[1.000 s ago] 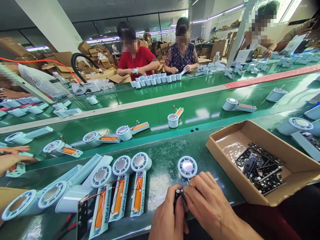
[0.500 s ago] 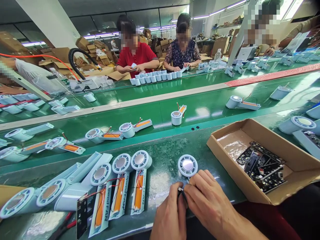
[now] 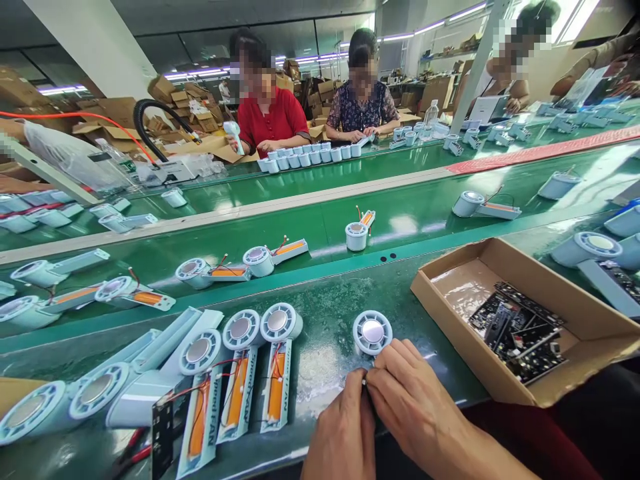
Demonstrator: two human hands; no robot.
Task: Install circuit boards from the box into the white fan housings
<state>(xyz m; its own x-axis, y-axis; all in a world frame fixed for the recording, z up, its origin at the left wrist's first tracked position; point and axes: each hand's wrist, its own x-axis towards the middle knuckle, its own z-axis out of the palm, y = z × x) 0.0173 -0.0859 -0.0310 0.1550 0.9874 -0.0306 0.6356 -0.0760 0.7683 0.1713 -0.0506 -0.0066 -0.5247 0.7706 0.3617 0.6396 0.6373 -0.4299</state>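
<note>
My left hand and my right hand meet at the bench's front edge, both closed with fingertips pinched together. Between them is a small dark part, mostly hidden by the fingers, with a tiny pale tip showing. What my right fingers grip is covered. Just beyond stands a light blue handheld fan with a round silver centre, its lower part hidden behind my hands. To the left, several similar fans lie with handles open, showing orange battery cells and red wires.
A cardboard box of black circuit boards sits right. At lower left are a board and red-handled pliers. Beyond runs a green conveyor carrying fans. Co-workers sit opposite; one in red holds a fan.
My hands have closed tighter together, covering more of the dark part. Opposite, the person in red has raised a fan to one side. The view has shifted slightly.
</note>
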